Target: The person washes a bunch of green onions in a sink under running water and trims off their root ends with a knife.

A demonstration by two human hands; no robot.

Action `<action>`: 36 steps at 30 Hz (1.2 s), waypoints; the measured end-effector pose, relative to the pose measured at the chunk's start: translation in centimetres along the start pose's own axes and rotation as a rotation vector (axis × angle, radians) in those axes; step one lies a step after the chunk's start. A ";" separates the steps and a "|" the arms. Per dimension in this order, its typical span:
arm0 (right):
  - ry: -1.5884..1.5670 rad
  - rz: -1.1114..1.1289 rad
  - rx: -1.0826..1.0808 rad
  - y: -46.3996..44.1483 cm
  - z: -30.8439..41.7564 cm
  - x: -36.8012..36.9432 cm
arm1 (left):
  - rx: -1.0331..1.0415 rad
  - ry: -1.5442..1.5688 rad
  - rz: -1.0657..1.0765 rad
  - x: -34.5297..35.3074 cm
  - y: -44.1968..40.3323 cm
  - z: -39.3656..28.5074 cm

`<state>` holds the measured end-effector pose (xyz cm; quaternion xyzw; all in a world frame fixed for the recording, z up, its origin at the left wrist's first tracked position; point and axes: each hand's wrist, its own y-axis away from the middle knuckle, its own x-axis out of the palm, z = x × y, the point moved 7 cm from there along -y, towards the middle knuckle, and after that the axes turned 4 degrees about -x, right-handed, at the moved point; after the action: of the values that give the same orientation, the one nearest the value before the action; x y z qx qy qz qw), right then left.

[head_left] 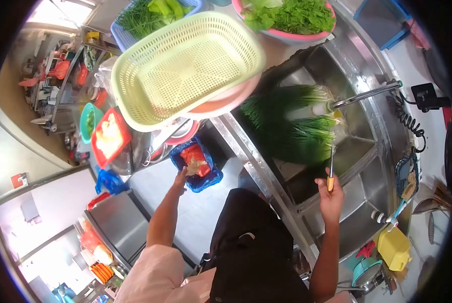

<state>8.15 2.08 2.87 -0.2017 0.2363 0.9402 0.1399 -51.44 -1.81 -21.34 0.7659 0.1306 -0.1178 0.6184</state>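
From the head view, the right hand (332, 197) has its grip closed round the handle of a knife (330, 183), blade pointing far, clear of the fingers. The green onions (306, 139) lie in the far sink (354, 144), white ends right, within the blade's reach. The left hand (178, 183) has its grip loosely open at the lined bin (213, 178), kept handy on the left; whether it touches the brown scraps (193, 166) there, I cannot tell.

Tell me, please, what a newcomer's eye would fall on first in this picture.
Probably the large pale yellow basket at the upper left. Next come the green bunches in the metal sink, right of centre, and the right hand below them, holding a yellow-handled knife.
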 end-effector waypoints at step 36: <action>-0.630 -0.421 0.563 -3.6 -6.9 -3.3 | 1.142 -1.553 0.116 69.6 11.8 -25.8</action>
<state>14.47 1.11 -2.66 0.0956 0.3822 0.8060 0.4417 18.42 24.83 -28.98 0.6650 -0.4297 -0.6067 0.0716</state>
